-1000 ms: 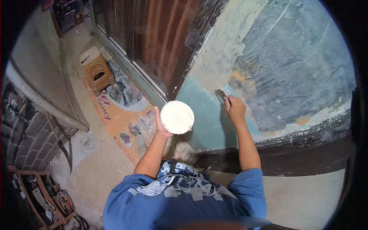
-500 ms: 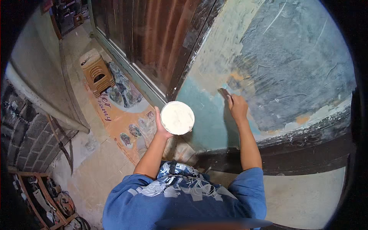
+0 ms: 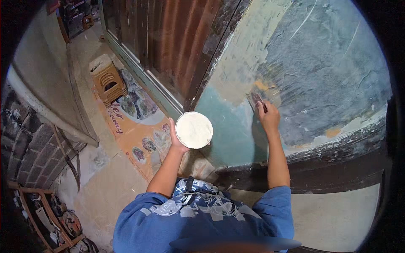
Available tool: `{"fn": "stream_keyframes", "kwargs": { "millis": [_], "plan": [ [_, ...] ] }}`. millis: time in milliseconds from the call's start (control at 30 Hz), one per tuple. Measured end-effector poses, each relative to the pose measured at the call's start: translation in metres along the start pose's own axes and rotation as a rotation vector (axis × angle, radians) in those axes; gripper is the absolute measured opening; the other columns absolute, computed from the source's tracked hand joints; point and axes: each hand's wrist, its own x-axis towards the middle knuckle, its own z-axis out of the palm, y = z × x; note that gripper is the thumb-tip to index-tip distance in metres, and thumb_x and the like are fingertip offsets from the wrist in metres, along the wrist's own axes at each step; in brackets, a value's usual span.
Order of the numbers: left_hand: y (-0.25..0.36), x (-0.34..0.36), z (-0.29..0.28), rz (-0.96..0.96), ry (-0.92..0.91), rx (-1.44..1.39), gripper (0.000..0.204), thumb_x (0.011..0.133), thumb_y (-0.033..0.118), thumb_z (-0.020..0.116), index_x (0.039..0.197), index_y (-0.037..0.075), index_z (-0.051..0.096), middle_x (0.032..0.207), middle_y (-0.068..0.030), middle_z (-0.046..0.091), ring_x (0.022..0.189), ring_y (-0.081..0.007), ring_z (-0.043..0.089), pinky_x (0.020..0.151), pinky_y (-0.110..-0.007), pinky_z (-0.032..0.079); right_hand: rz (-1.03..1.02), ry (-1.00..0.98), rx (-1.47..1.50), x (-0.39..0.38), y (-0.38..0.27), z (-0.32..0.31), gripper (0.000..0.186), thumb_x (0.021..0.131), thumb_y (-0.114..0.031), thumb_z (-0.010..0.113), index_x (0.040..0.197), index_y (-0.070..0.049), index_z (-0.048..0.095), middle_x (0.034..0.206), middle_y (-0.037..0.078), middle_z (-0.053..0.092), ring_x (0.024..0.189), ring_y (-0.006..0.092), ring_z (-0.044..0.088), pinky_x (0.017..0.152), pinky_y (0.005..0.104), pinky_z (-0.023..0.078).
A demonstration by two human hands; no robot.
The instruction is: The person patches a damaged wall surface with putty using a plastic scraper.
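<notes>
My left hand (image 3: 177, 139) is wrapped round the side of a round tub (image 3: 178, 134) full of a smooth white paste (image 3: 194, 129). Its thumb lies along the tub's left side, and the other fingers are mostly hidden beneath. In my right hand (image 3: 270, 117) is a putty knife (image 3: 255, 99), its blade pointing up and left against the wall. Around the blade the wall changes from a pale green-blue painted area (image 3: 223, 126) to beige smears (image 3: 236, 80) and an orange patch (image 3: 262, 85). To the right spreads a rough grey area (image 3: 320, 76).
Stacked tan plastic stools (image 3: 107, 80) stand on a printed orange banner (image 3: 118, 130) on the floor, left of a dark-framed glass door (image 3: 168, 50) with a brown curtain. A brick wall (image 3: 33, 143) and a wooden rack (image 3: 46, 219) of items are at far left.
My right hand has shifted slightly to the right with the putty knife, whose blade has turned to show more of its flat side. The tub in my left hand stays nearly in place.
</notes>
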Motion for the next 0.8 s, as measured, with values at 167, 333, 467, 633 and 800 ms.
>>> {"fn": "stream_keyframes", "kwargs": {
  "millis": [167,333,467,633,800],
  "plan": [
    [-0.002,0.003,0.006,-0.014,-0.024,-0.054,0.097,0.084,0.085,0.031,0.145,0.011,0.046,0.147,-0.0176,0.048,0.127,-0.0448,0.051,0.103,-0.066,0.041,0.396,-0.393,0.747,-0.013,-0.025,-0.013,0.017,0.092,-0.014,0.069,0.097,0.002,0.069,0.08,0.002,0.068,0.073,0.0051,0.057,0.064,0.0243,0.047],
    [-0.008,0.007,0.008,0.016,0.016,0.045,0.099,0.086,0.085,0.029,0.144,0.007,0.046,0.143,-0.0194,0.052,0.126,-0.0428,0.053,0.103,-0.061,0.044,0.484,-0.69,0.949,-0.04,-0.047,0.009,0.016,0.092,-0.012,0.069,0.097,0.003,0.069,0.084,0.004,0.071,0.074,0.0068,0.062,0.066,0.024,0.049],
    [-0.009,0.005,0.018,0.01,0.027,0.057,0.1,0.084,0.086,0.032,0.143,0.007,0.048,0.142,-0.0189,0.052,0.125,-0.042,0.054,0.102,-0.06,0.045,0.505,-0.734,0.976,-0.044,-0.041,0.013,0.015,0.092,-0.01,0.068,0.095,0.004,0.068,0.085,0.003,0.071,0.076,0.0075,0.063,0.068,0.024,0.05],
    [-0.01,0.01,0.005,0.001,0.044,0.033,0.101,0.083,0.087,0.032,0.145,0.009,0.045,0.144,-0.0191,0.05,0.126,-0.0449,0.052,0.099,-0.071,0.04,0.561,-0.744,1.003,-0.051,-0.03,0.019,0.016,0.092,-0.012,0.07,0.097,0.004,0.068,0.086,0.003,0.071,0.075,0.0075,0.062,0.069,0.0235,0.049],
    [-0.013,0.006,0.015,-0.043,-0.032,-0.024,0.099,0.084,0.086,0.031,0.145,0.009,0.046,0.145,-0.0185,0.05,0.127,-0.0426,0.052,0.101,-0.066,0.042,0.61,-0.674,1.146,-0.057,-0.025,0.02,0.015,0.092,-0.012,0.07,0.097,0.002,0.068,0.087,0.004,0.071,0.076,0.0071,0.063,0.068,0.0229,0.049]
  ]
}}
